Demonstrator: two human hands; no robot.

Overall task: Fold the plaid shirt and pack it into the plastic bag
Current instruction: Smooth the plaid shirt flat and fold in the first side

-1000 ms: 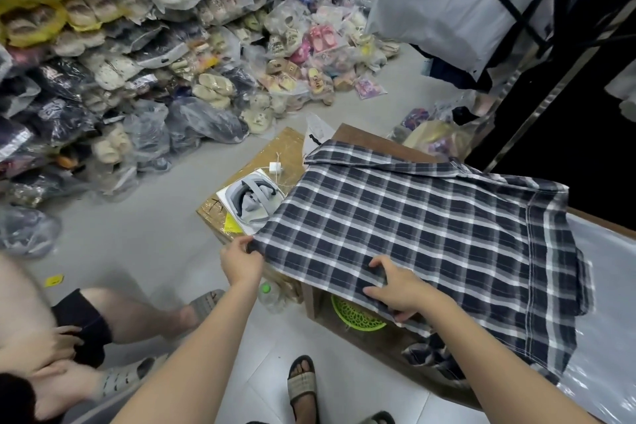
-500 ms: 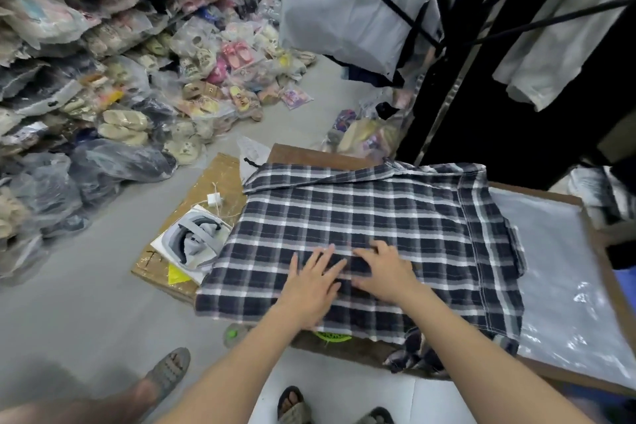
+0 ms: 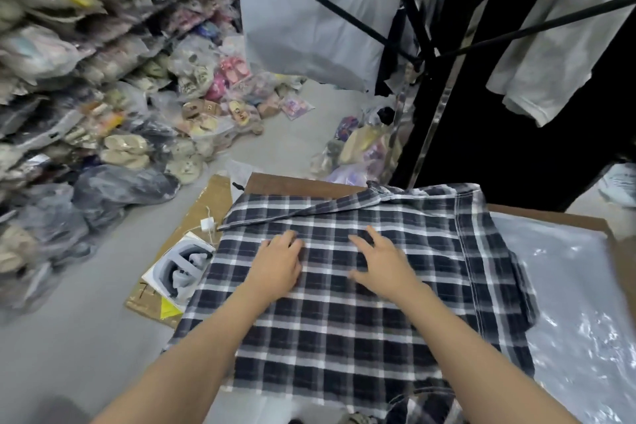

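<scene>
The plaid shirt [image 3: 344, 337], a soft woven cloth checked in navy, grey and white, lies spread flat over the left part of the brown wooden tabletop [image 3: 292, 184]. Its hem hangs over the left and near edges. A stitched seam runs from far to near along its right side, and a folded band of cloth slants across its far edge.

Both hands rest palm down on the middle of the shirt, side by side but apart. The left hand [image 3: 278, 265] lies flat with its fingers together, pointing to the far edge. The right hand [image 3: 382, 263] has its fingers straight and spread. Neither grips anything.

The plastic bag [image 3: 578, 286], clear, glossy and crinkled, lies flat on the right part of the tabletop, just beside the shirt's right side.

Off the left edge sits a flat cardboard box [image 3: 210, 203] bearing a white square carton [image 3: 179, 268] and a small white charger [image 3: 207, 224]. Beyond it, sandals [image 3: 130, 148] in clear bags are heaped on the grey floor. Black metal bars [image 3: 409, 3] cross overhead.
</scene>
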